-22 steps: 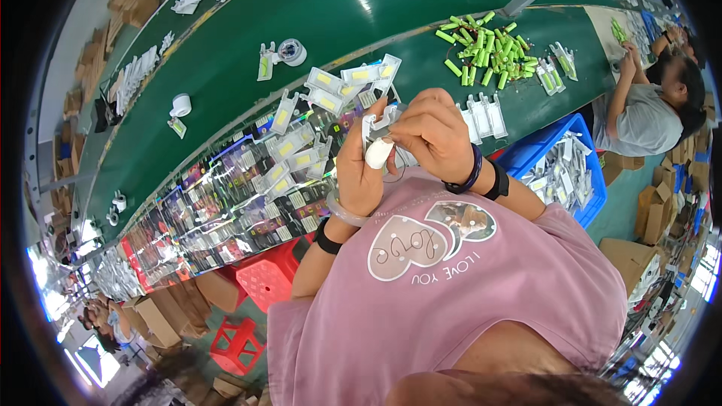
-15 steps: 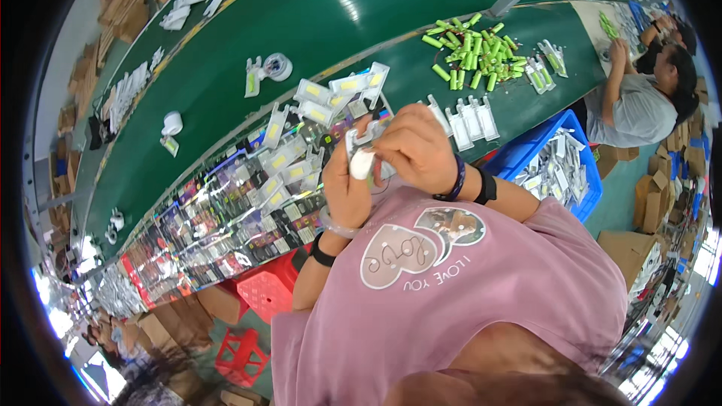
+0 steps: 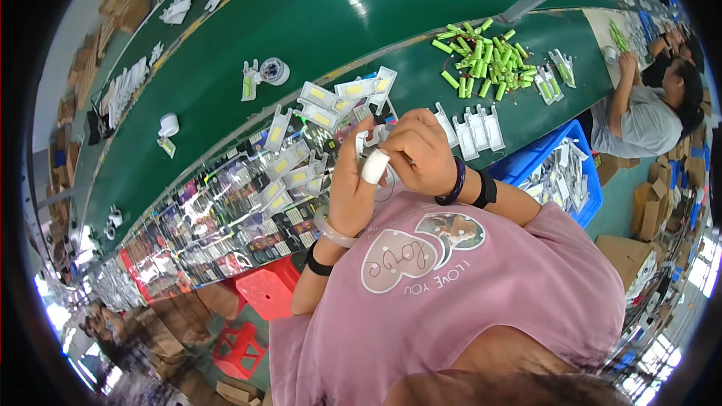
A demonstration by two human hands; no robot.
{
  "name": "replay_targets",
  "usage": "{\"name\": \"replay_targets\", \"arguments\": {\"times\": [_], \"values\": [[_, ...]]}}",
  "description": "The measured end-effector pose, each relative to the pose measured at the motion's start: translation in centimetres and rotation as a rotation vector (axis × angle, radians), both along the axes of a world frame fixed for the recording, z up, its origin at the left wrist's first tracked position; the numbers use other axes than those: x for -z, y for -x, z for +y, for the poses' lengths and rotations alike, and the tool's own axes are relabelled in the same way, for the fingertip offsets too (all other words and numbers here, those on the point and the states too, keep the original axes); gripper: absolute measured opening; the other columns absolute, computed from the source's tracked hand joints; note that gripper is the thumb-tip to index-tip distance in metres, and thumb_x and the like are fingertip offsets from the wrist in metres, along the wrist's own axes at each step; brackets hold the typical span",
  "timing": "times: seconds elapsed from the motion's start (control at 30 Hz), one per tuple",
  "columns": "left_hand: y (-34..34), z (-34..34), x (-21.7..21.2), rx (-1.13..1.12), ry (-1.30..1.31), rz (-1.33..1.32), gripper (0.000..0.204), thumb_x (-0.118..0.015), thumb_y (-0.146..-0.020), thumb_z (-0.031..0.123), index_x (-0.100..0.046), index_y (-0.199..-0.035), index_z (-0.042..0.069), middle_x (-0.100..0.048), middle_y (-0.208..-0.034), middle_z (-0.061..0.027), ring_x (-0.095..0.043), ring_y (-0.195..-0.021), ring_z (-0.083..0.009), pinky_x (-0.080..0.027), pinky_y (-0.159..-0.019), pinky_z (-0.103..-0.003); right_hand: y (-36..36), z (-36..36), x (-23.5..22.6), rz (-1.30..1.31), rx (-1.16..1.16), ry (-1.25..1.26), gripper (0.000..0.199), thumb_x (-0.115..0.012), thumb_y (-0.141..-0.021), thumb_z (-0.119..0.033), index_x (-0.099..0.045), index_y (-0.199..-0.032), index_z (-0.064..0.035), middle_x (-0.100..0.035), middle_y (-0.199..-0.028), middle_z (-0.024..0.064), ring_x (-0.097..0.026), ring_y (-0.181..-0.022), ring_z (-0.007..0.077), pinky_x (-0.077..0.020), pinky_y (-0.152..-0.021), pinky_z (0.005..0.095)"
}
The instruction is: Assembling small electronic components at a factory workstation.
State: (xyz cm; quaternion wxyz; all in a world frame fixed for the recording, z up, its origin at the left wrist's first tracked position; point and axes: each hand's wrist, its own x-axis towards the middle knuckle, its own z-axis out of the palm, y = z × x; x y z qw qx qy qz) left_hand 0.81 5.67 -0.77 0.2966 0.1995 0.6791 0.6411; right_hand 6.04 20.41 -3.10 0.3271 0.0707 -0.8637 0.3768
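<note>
Casing [image 3: 369, 140]: being held up in front of the pink shirt [image 3: 496, 286], near the edge of the worktop [image 3: 417, 79].
Left hand [image 3: 352, 189]: clamping the casing from the left.
Right hand [image 3: 420, 152]: pinching its right side, thumb and fingers drawing together.
White trays [image 3: 478, 130]: lying just beyond the right hand.
Strip trays [image 3: 297, 158]: heaping loosely on glossy packs [image 3: 214, 222].
Green cells [image 3: 489, 64]: piling up farther right.
Blue crate [image 3: 517, 164]: standing beside the worktop, holding white parts [image 3: 560, 177].

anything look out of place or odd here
Mildly: the green cylinders lie in a loose jumble, unlike the white housings lined up nearby. A white covering seems to wrap just one digit of the left hand. No damage evident.
</note>
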Motion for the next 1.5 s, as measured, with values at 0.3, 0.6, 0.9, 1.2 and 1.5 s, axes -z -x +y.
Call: {"name": "replay_targets", "arguments": {"times": [0.3, 0.6, 0.9, 1.2, 1.5], "values": [[-0.4, -0.2, 1.3, -0.050, -0.043, -0.022, 0.037, -0.053, -0.091, 0.013, -0.050, -0.127, 0.002, -0.055, -0.087, -0.0043, -0.049, -0.058, -0.0075, -0.041, -0.051, -0.023, -0.1, 0.2, 0.2, 0.017, -0.075, 0.088, 0.020, -0.069, -0.067, 0.001, -0.060, -0.083, -0.0060, -0.056, -0.074, 0.0057, -0.053, -0.069, 0.0264, -0.0431, -0.071, 0.0368], [-0.9, -0.7, 1.1, -0.054, 0.060, 0.162, 0.031, -0.055, -0.090, 0.014, -0.057, -0.118, 0.002, -0.056, -0.080, -0.0057, -0.053, -0.055, -0.0090, -0.042, -0.050, -0.024, -1.0, -0.7, 0.7, 0.026, -0.053, 0.100, 0.020, -0.067, -0.066, 0.004, -0.057, -0.081, -0.0053, -0.056, -0.077, 0.0069, -0.054, -0.073, 0.0286, -0.0432, -0.071, 0.0382], [-1.2, -0.9, 1.0, 0.048, 0.014, -0.012, 0.038, -0.054, -0.091, 0.016, -0.050, -0.127, 0.005, -0.054, -0.083, -0.0048, -0.049, -0.056, -0.0080, -0.041, -0.050, -0.023, -1.6, -0.4, 0.3, 0.000, -0.061, -0.034, 0.020, -0.069, -0.066, 0.000, -0.058, -0.083, -0.0042, -0.059, -0.082, 0.0076, -0.057, -0.079, 0.0299, -0.0465, -0.074, 0.0386], [-2.4, -1.3, 1.7, 0.025, -0.089, -0.056, 0.041, -0.055, -0.092, 0.016, -0.047, -0.130, 0.004, -0.052, -0.083, -0.0036, -0.048, -0.054, -0.0073, -0.040, -0.048, -0.023, -2.3, -0.3, -0.3, -0.015, -0.151, -0.058, 0.019, -0.070, -0.067, 0.000, -0.058, -0.083, -0.0033, -0.057, -0.082, 0.0090, -0.057, -0.087, 0.0328, -0.0479, -0.079, 0.0412], [-2.8, -1.9, 1.0, -0.020, 0.005, 0.052, 0.039, -0.058, -0.089, 0.021, -0.054, -0.124, 0.004, -0.053, -0.078, -0.0046, -0.049, -0.055, -0.0101, -0.040, -0.051, -0.025, -2.8, -1.2, -0.4, 0.022, -0.139, -0.062, 0.018, -0.066, -0.067, 0.005, -0.056, -0.081, -0.0028, -0.057, -0.080, 0.0091, -0.056, -0.078, 0.0305, -0.0475, -0.083, 0.0439]]}}
